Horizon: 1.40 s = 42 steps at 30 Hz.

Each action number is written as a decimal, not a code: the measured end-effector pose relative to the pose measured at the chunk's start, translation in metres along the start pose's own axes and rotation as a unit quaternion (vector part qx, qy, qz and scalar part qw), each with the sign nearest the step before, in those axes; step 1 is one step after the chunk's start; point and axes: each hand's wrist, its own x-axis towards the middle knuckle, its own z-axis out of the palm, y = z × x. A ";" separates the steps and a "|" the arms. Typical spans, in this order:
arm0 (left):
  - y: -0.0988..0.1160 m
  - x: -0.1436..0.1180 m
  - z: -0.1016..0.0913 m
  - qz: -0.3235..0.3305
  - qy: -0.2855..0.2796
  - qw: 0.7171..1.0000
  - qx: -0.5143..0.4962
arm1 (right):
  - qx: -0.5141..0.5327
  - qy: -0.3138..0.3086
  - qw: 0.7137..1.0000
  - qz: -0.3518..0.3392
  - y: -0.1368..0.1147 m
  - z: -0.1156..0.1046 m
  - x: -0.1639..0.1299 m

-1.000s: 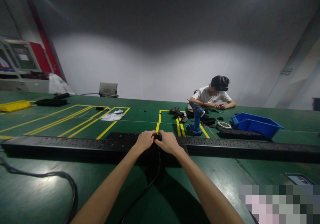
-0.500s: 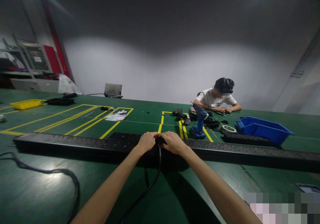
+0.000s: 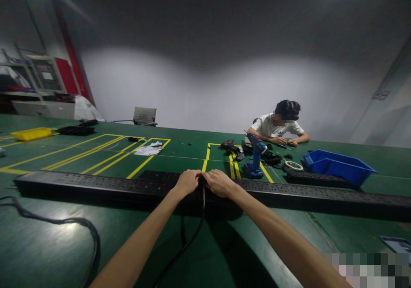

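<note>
gripping plug (image 3: 202, 180) on power strip (image 3: 96, 184)

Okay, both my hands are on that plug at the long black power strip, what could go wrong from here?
The left hand and right hand crowd the plug, so fingers might get pinched against the power strip. The black cable hangs between your forearms and may snag. Pressing hard could shove the strip across the green table.
</note>
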 end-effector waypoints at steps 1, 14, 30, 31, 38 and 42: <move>0.000 0.000 0.000 -0.001 0.001 1.000 0.000 | 0.009 0.001 1.000 0.004 0.001 0.001 0.000; -0.005 0.003 -0.001 0.016 -0.005 0.999 -0.048 | 0.156 0.084 0.974 0.142 0.000 0.028 -0.005; -0.037 0.054 0.003 0.017 -0.205 0.946 -0.249 | 0.155 0.078 0.969 0.175 0.001 0.033 -0.007; -0.038 0.056 0.003 0.011 -0.217 0.942 -0.254 | 0.157 0.075 0.969 0.176 0.001 0.032 -0.008; -0.038 0.061 -0.001 -0.036 -0.259 0.923 -0.282 | 0.170 0.072 0.968 0.167 0.003 0.032 -0.007; -0.032 0.062 -0.004 -0.083 -0.255 0.921 -0.281 | 0.176 0.062 0.968 0.169 0.005 0.035 -0.005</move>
